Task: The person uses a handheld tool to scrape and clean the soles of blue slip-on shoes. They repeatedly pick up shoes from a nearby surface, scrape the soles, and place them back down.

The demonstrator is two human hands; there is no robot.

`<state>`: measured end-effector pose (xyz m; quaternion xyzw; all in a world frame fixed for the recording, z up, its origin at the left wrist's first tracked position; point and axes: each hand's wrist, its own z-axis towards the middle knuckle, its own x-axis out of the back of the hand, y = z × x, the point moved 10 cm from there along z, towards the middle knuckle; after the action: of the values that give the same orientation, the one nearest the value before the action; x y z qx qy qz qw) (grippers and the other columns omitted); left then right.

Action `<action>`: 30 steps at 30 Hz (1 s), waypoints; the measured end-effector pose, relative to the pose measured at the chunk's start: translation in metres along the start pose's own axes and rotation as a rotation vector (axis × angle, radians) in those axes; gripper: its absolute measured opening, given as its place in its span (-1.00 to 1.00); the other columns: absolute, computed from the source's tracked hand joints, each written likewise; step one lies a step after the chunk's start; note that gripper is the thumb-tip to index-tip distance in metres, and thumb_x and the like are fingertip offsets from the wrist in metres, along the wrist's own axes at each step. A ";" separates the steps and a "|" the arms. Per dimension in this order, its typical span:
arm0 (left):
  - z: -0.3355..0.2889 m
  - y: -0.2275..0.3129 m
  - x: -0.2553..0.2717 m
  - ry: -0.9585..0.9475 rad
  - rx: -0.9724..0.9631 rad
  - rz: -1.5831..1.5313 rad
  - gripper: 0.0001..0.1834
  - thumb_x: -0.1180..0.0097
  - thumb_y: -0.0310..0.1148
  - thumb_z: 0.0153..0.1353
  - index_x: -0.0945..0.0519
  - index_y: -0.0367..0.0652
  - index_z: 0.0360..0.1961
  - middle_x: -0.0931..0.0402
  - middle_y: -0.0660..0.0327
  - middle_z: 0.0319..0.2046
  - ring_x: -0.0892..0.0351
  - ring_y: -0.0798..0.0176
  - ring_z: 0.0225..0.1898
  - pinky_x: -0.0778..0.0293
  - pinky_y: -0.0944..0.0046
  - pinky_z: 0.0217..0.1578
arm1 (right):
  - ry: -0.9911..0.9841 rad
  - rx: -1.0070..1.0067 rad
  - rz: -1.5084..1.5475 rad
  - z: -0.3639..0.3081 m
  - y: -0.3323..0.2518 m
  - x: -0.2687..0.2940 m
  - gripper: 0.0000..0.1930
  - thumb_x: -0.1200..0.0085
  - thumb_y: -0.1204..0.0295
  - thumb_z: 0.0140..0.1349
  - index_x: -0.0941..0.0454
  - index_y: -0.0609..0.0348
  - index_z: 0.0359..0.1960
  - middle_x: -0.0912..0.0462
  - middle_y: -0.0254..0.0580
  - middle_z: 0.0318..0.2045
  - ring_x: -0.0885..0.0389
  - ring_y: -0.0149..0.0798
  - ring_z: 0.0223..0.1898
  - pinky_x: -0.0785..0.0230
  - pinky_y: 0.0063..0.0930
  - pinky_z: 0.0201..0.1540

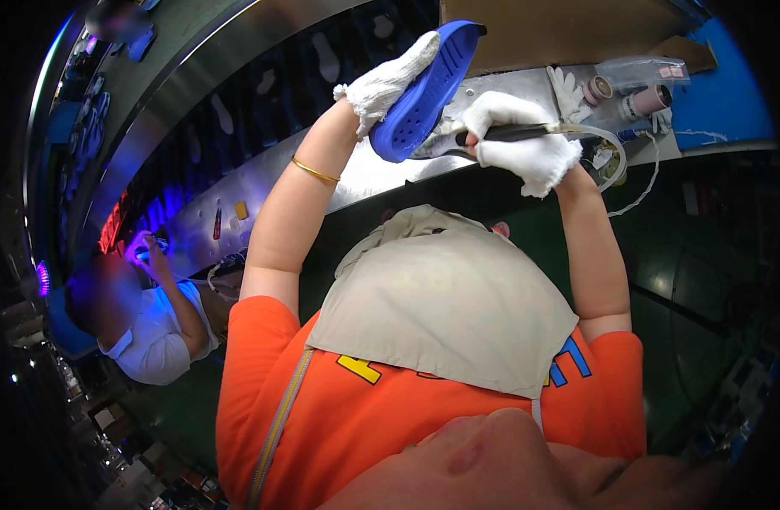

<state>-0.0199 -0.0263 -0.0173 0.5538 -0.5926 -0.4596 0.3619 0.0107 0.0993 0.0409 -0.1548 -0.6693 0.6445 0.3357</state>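
My left hand (392, 82), in a white knit glove, grips a blue clog (426, 95) from its left side. The clog is tilted, with its holed upper toward the lower left. Close by on the right, my gloved right hand (526, 143) is closed around a slim black hand tool (519, 133). A pale hose (613, 146) curves away from the tool's rear end. The tool's front end lies near the clog, and its exact kind is not clear. Both hands are above a shiny metal worktable (371, 182).
A spare white glove (568, 95), two thread spools (647, 101) and a clear plastic bag (636, 70) lie right on the table. Behind stands a cardboard box (560, 36). A dark conveyor with sole shapes (325, 58) runs along the far side. A co-worker (156, 331) sits left.
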 end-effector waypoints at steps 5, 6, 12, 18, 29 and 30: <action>-0.005 0.004 -0.002 -0.012 0.000 0.003 -0.21 0.09 0.35 0.10 -0.51 -0.20 -0.01 -0.58 0.01 -0.30 -0.65 0.23 -0.41 -0.62 0.34 -0.43 | 0.076 0.111 -0.181 0.006 -0.013 0.012 -0.87 -0.11 0.62 -0.06 -0.51 0.18 -0.43 -0.54 -0.29 -0.38 -0.52 -0.40 -0.32 -0.40 -0.54 -0.18; -0.004 0.005 -0.001 -0.013 -0.018 -0.008 -0.21 0.09 0.35 0.10 -0.50 -0.20 -0.01 -0.57 0.01 -0.30 -0.64 0.22 -0.40 -0.62 0.34 -0.43 | 0.051 0.159 -0.232 0.006 -0.017 0.010 -0.87 -0.11 0.63 -0.07 -0.51 0.19 -0.43 -0.54 -0.28 -0.38 -0.51 -0.40 -0.33 -0.40 -0.53 -0.19; -0.029 0.047 0.014 -0.006 -0.306 -0.509 -0.03 0.32 0.48 0.05 -0.32 -0.18 0.17 -0.48 -0.01 -0.05 -0.49 0.10 0.00 -0.45 0.07 0.01 | 0.148 0.018 0.091 -0.008 -0.007 0.030 -0.87 -0.09 0.68 0.05 -0.46 0.26 -0.35 -0.56 -0.19 -0.23 -0.53 -0.44 -0.24 -0.42 -0.58 -0.17; -0.012 -0.034 0.019 -0.228 -0.048 -0.896 -0.17 0.27 0.31 0.20 -0.34 -0.26 0.15 -0.47 0.04 -0.01 -0.53 0.13 -0.05 -0.45 0.12 0.03 | 0.312 0.060 0.184 -0.018 -0.009 0.032 -0.81 -0.16 0.61 0.09 -0.47 0.22 -0.25 -0.60 -0.22 -0.25 -0.54 -0.49 -0.25 -0.43 -0.62 -0.22; -0.029 -0.025 -0.065 -0.333 -0.152 -1.230 -0.39 0.16 0.09 0.28 -0.33 -0.19 0.15 -0.41 0.05 0.05 -0.48 0.05 0.01 -0.40 0.04 0.08 | 0.568 0.301 0.048 -0.020 -0.025 0.034 -0.80 -0.09 0.69 0.07 -0.46 0.27 -0.25 -0.59 -0.26 -0.33 -0.58 -0.47 -0.30 -0.44 -0.61 -0.17; -0.029 -0.021 -0.070 -0.334 -0.158 -1.233 -0.35 0.18 0.15 0.27 -0.32 -0.18 0.15 -0.41 0.05 0.06 -0.49 0.06 0.01 -0.42 0.06 0.07 | 0.553 0.326 0.069 -0.017 -0.023 0.031 -0.79 -0.09 0.70 0.06 -0.46 0.27 -0.25 -0.59 -0.26 -0.32 -0.57 -0.48 -0.30 -0.45 -0.61 -0.17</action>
<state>0.0228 0.0397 -0.0220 0.6854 -0.1784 -0.7055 -0.0263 0.0044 0.1294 0.0701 -0.2909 -0.4352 0.6875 0.5033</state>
